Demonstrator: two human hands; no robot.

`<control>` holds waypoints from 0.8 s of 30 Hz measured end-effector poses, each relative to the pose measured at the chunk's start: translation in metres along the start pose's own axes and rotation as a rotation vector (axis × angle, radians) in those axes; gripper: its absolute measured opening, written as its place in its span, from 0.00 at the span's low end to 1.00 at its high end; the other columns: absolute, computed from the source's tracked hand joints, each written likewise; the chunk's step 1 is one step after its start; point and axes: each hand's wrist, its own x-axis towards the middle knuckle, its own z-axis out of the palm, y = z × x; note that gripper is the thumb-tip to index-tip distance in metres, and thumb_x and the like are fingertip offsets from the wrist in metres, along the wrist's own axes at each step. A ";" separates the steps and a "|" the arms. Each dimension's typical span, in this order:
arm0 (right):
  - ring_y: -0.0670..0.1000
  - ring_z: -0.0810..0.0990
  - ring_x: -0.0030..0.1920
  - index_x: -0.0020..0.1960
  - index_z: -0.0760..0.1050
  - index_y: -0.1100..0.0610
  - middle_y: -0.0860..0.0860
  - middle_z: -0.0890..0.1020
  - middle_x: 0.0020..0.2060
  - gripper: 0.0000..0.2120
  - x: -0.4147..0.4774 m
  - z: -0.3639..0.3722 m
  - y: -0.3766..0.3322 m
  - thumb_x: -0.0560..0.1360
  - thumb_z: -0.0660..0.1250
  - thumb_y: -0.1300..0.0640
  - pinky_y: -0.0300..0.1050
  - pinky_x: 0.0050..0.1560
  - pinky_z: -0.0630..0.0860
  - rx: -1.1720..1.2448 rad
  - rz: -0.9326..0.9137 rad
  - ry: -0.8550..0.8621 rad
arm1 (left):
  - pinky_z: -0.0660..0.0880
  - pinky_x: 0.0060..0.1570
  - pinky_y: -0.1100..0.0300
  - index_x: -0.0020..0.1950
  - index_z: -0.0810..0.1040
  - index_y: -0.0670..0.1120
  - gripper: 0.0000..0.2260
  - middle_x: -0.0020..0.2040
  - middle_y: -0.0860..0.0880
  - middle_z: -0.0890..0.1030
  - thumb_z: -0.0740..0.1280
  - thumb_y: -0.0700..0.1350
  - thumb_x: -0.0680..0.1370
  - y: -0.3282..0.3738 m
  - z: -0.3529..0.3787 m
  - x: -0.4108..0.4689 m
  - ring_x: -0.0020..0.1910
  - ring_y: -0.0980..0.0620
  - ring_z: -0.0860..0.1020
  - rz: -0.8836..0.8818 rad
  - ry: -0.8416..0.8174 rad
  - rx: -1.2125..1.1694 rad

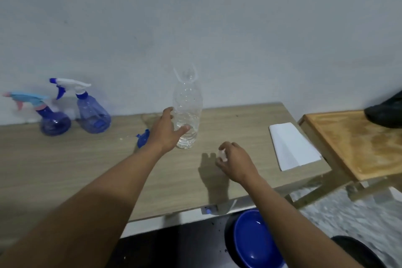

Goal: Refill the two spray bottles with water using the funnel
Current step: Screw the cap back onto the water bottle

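Our left grip (167,132) grasps the clear ribbed plastic water bottle (187,113), upright on the pale wooden surface (65,169). Our right grip (233,160) pinches a small white cap (222,155). The blue plastic funnel (142,137) lies beside our left wrist. The white-triggered translucent blue spray bottle (93,114) and the pale-blue-triggered spray bottle (54,122) sit far left by the wall.

— What's at the right?
— A folded white sheet (292,146) on the tabletop (87,169); right of it a wooden stand (348,146), a dark thing (387,113) on its far corner.
— Nearer?
— A blue bowl (254,241), below the tabletop's edge.
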 end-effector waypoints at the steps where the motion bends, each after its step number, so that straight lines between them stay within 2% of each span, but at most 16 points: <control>1: 0.56 0.80 0.50 0.61 0.77 0.56 0.55 0.79 0.52 0.17 0.002 -0.011 -0.011 0.74 0.71 0.53 0.47 0.53 0.76 0.049 -0.024 0.052 | 0.72 0.64 0.50 0.76 0.60 0.51 0.40 0.69 0.48 0.73 0.77 0.58 0.71 -0.001 0.003 -0.001 0.67 0.47 0.74 0.005 0.006 -0.014; 4: 0.50 0.82 0.44 0.56 0.80 0.55 0.51 0.82 0.49 0.14 0.015 -0.054 -0.047 0.71 0.71 0.56 0.48 0.51 0.80 0.231 -0.103 0.225 | 0.73 0.64 0.48 0.75 0.60 0.53 0.44 0.69 0.49 0.74 0.79 0.60 0.66 0.004 0.009 -0.001 0.65 0.48 0.74 0.009 0.032 -0.046; 8: 0.45 0.82 0.46 0.59 0.80 0.53 0.45 0.83 0.52 0.15 0.040 -0.118 -0.102 0.73 0.70 0.55 0.38 0.48 0.78 0.297 -0.243 0.273 | 0.74 0.64 0.44 0.74 0.59 0.54 0.45 0.70 0.48 0.74 0.79 0.62 0.64 0.014 0.011 0.005 0.66 0.46 0.75 -0.013 0.073 -0.086; 12: 0.46 0.82 0.51 0.64 0.79 0.53 0.47 0.83 0.57 0.17 0.067 -0.144 -0.135 0.76 0.67 0.56 0.37 0.51 0.73 0.177 -0.379 0.216 | 0.73 0.65 0.44 0.71 0.62 0.54 0.40 0.69 0.48 0.74 0.79 0.57 0.67 0.010 0.014 0.013 0.65 0.45 0.74 -0.047 0.083 -0.137; 17: 0.50 0.79 0.61 0.67 0.78 0.55 0.51 0.80 0.64 0.18 0.088 -0.146 -0.146 0.78 0.65 0.60 0.37 0.56 0.71 0.022 -0.432 0.081 | 0.73 0.65 0.44 0.69 0.61 0.55 0.37 0.69 0.49 0.73 0.80 0.53 0.67 0.009 0.013 0.019 0.65 0.45 0.74 -0.045 0.058 -0.197; 20: 0.53 0.77 0.65 0.69 0.77 0.56 0.53 0.77 0.66 0.19 0.096 -0.142 -0.146 0.79 0.64 0.62 0.42 0.62 0.73 -0.020 -0.441 0.075 | 0.73 0.65 0.46 0.72 0.59 0.57 0.42 0.69 0.50 0.74 0.81 0.53 0.66 0.011 0.013 0.019 0.65 0.47 0.74 -0.033 0.052 -0.216; 22: 0.54 0.75 0.66 0.69 0.76 0.57 0.53 0.76 0.66 0.18 0.099 -0.139 -0.145 0.80 0.64 0.62 0.41 0.61 0.71 -0.029 -0.451 0.084 | 0.73 0.65 0.47 0.73 0.56 0.60 0.49 0.70 0.51 0.72 0.82 0.59 0.61 0.014 0.012 0.018 0.66 0.49 0.73 -0.023 0.062 -0.226; 24: 0.54 0.75 0.66 0.70 0.76 0.57 0.52 0.76 0.67 0.18 0.102 -0.137 -0.143 0.80 0.64 0.62 0.42 0.61 0.71 -0.013 -0.450 0.085 | 0.73 0.65 0.47 0.72 0.55 0.61 0.51 0.70 0.51 0.71 0.82 0.63 0.57 0.018 0.014 0.018 0.67 0.50 0.72 -0.009 0.077 -0.251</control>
